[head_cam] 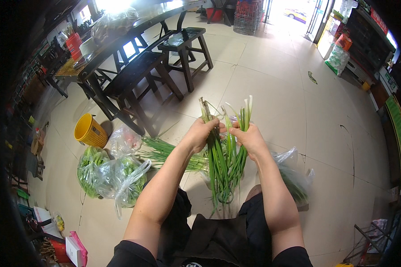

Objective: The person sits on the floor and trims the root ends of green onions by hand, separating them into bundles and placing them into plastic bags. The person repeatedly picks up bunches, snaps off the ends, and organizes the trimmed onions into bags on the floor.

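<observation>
My left hand [203,135] grips a bunch of green onions [215,167], root ends up and long green leaves hanging between my knees. In my right hand [249,137] is a second bunch of green onions [241,160], with pale white stem ends pointing up. The fingertips of both hands come close together around one stalk [228,125] between the bunches. On the floor to the left, partly behind my left forearm, lies a spread pile of green onions [167,150]. Something in thin plastic behind my hands is mostly hidden.
Left of me are clear plastic bags of leafy greens [122,177] and a yellow bucket [91,130]. A plastic bag of green stalks [294,177] lies at my right. Dark wooden stools [182,39] and a long table [97,55] stand ahead left; a bright doorway [287,16] is farther off.
</observation>
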A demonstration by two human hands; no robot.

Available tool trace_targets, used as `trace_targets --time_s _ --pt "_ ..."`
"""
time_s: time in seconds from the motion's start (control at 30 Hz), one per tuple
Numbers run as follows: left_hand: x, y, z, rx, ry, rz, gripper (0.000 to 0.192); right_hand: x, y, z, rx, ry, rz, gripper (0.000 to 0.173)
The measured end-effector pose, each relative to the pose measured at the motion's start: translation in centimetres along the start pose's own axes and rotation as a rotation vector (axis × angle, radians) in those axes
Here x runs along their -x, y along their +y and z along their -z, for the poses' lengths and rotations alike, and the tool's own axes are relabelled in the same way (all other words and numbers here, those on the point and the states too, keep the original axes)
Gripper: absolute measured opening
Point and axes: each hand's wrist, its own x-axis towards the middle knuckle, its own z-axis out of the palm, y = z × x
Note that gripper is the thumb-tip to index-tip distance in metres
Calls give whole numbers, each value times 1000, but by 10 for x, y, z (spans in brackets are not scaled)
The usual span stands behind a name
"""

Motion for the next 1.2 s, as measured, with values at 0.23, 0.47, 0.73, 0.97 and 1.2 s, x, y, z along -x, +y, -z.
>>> trace_targets --time_s 0.23,0.47,0.73,0.97,1.2 --pt "7 10 -4 -13 248 -44 31 -12 19 1 41 46 39 20" --pt "15 8 -20 -191 23 -117 20 -16 30 -11 227 109 155 27" --pt "7 8 -4 13 38 -19 23 -6 11 -4 -35 -78 -10 24" --pt "13 16 -7 -380 23 -77 26 -7 12 -3 116 -11 6 29" --pt "9 25 15 -80 192 -91 14 -5 9 1 230 -27 6 31"
